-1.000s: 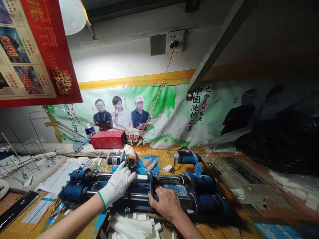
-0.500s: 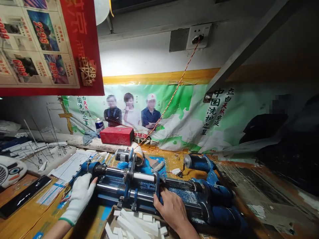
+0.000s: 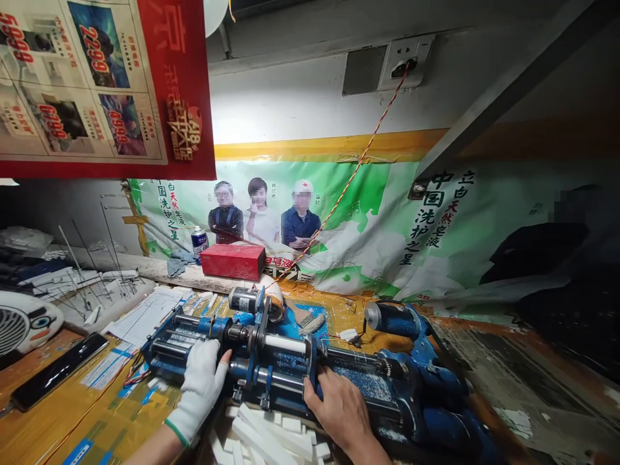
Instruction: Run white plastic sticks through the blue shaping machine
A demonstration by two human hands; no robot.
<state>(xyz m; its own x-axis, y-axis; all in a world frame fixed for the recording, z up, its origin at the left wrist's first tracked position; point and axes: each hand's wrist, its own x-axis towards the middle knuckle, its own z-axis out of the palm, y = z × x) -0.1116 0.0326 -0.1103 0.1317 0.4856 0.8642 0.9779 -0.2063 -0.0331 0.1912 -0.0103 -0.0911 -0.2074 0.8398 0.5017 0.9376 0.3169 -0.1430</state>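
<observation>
- Banner (image 3: 339,213) is stretched along the wall (image 3: 290,97) behind the bench (image 3: 121,416) — presumably so that the wall is covered against dust.
- Blue machine (image 3: 356,374) is set lengthwise across the bench, likely so that both ends can be reached from the front.
- White strips (image 3: 271,439) are heaped just in front of the machine, apparently to be kept near the hands.
- Phone (image 3: 61,371) is laid flat to the left; red box (image 3: 232,261) and spray can (image 3: 199,244) are stood at the back, seemingly out of the way.
- Left hand (image 3: 201,374), gloved, is laid over the machine beside the blue block (image 3: 221,329), its thumb held apart to the right; the other fingertips are hidden, and whether anything is gripped cannot be told.
- Right hand (image 3: 339,400), bare, is curled round the foot of the upright plate (image 3: 312,355), which seems to be pinched between thumb and fingers — probably to be steadied.
- White bar (image 3: 285,344) is held lengthwise between the two plates, behind and left of the right hand.
</observation>
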